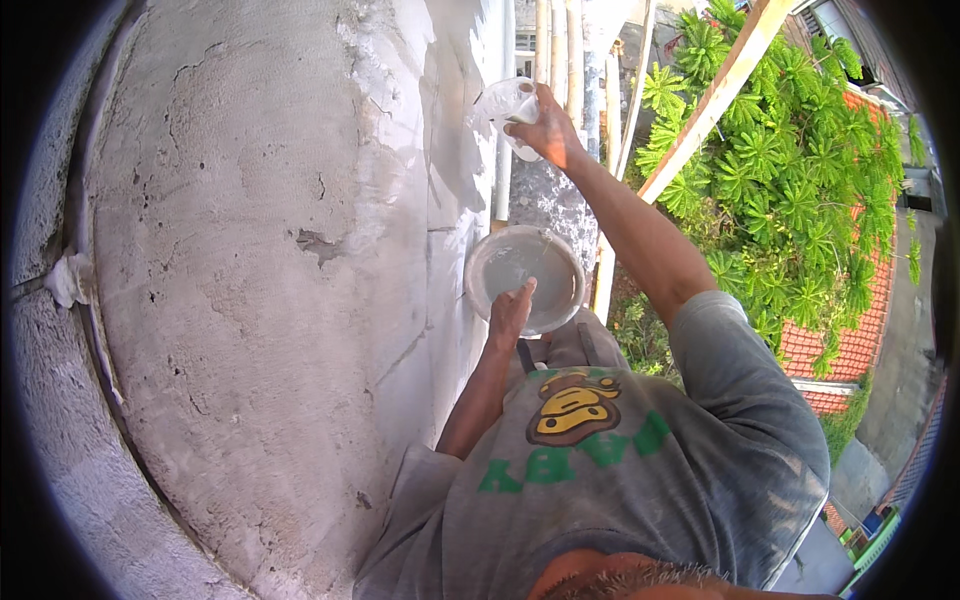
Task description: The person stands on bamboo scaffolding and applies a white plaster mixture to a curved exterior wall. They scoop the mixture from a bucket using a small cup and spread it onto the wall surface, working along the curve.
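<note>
My left hand (512, 308) grips the near side of a round, pale bucket (480, 260), its thumb over the rim. Inside is a grey, milky mixture (530, 255). Up ahead, my right hand (548, 135) is closed on a white, flat tool (496, 100), whose exact shape I cannot make out, close beside the sunlit edge of the plastered wall (445, 150). The bucket hangs in front of my waist, above my legs.
A cracked, rough plaster wall (230, 260) fills my left side. Pale poles (572, 40) and a narrow, stained ledge (540, 190) lie ahead. A wooden beam (715, 95) slants on the right, with leafy treetops (770, 200), red tiled roofs (820, 355) and paving (885, 330) below.
</note>
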`<action>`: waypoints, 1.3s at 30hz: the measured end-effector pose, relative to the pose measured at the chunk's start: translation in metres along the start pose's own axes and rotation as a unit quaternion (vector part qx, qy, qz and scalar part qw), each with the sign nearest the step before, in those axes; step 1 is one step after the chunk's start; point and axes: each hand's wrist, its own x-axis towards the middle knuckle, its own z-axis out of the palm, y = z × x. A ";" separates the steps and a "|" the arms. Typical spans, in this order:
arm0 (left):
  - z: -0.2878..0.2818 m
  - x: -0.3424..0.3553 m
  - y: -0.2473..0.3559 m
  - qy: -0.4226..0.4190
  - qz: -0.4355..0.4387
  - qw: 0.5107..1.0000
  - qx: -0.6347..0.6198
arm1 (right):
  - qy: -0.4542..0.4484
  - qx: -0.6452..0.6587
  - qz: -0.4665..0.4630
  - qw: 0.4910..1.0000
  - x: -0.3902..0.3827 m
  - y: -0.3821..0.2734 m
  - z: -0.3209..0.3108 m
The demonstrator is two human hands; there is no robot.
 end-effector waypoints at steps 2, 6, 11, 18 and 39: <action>0.002 0.006 -0.004 -0.005 -0.012 1.000 -0.018 | 0.041 0.050 0.015 0.998 -0.029 0.012 -0.017; 0.000 0.004 0.001 -0.004 0.004 0.999 -0.049 | 0.045 0.085 0.105 0.990 -0.116 0.046 -0.035; 0.010 -0.003 0.029 0.004 0.018 0.997 -0.077 | -0.023 -0.071 0.179 0.981 -0.200 0.096 -0.036; 0.015 -0.020 0.070 -0.043 0.033 0.996 -0.066 | -0.006 -0.241 0.064 0.968 -0.199 0.112 0.006; 0.014 -0.051 0.101 -0.062 0.092 0.994 -0.009 | -0.092 -0.368 0.110 0.919 -0.197 0.127 0.002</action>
